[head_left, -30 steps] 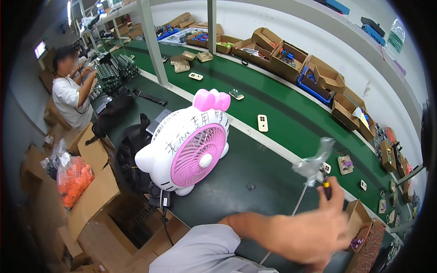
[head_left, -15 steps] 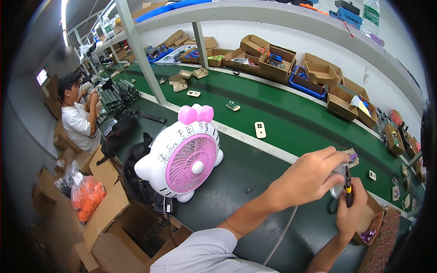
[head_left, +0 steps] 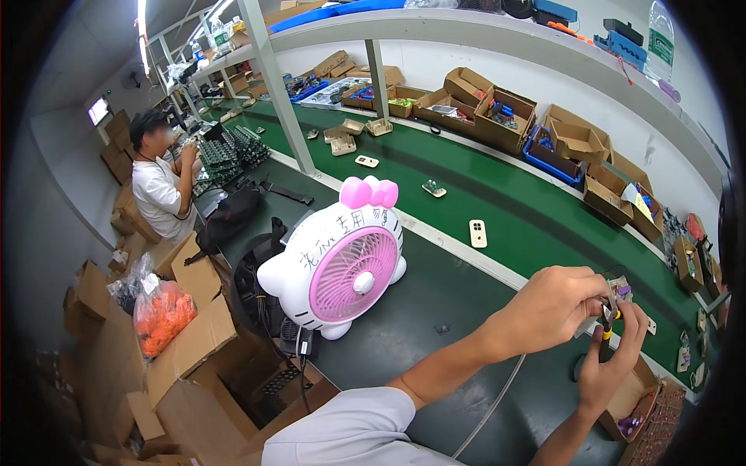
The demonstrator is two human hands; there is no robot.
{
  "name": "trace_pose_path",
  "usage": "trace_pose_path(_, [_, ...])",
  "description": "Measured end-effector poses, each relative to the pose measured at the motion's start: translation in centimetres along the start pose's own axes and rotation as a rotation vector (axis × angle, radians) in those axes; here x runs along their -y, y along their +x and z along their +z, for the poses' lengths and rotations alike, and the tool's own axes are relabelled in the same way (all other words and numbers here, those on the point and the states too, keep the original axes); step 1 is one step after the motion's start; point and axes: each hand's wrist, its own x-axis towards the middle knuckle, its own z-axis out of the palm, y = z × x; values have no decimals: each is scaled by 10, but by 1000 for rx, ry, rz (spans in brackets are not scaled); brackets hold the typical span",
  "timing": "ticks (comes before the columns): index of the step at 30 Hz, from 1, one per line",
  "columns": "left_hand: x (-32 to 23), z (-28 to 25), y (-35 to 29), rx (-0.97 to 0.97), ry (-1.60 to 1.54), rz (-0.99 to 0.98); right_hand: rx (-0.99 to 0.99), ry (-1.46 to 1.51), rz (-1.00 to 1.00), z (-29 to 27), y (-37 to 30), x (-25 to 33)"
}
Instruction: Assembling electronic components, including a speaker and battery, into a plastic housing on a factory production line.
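The two hands are together over the right part of the bench, the fingers close about a black-and-yellow tool. The right hand is closed around its handle from below. The left hand comes in from above with bent fingers at the tool's upper end; what it pinches is hidden, so I cannot tell whether it is clamped on anything. The tool is up in front of the green belt's near edge, just beside a beige case with a purple part.

A box with purple pieces stands near the right wrist. A grey cable crosses the bench under the left forearm. Left of the hands, well apart, stands a white and pink fan. Another beige case lies on the belt. Far left, a co-worker in white sits beside stacked green boards
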Motion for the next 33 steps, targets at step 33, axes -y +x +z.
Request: trace_pose_path(33, [11,30,7,-202,-453,-144,-51,115,58,-15,7,-1])
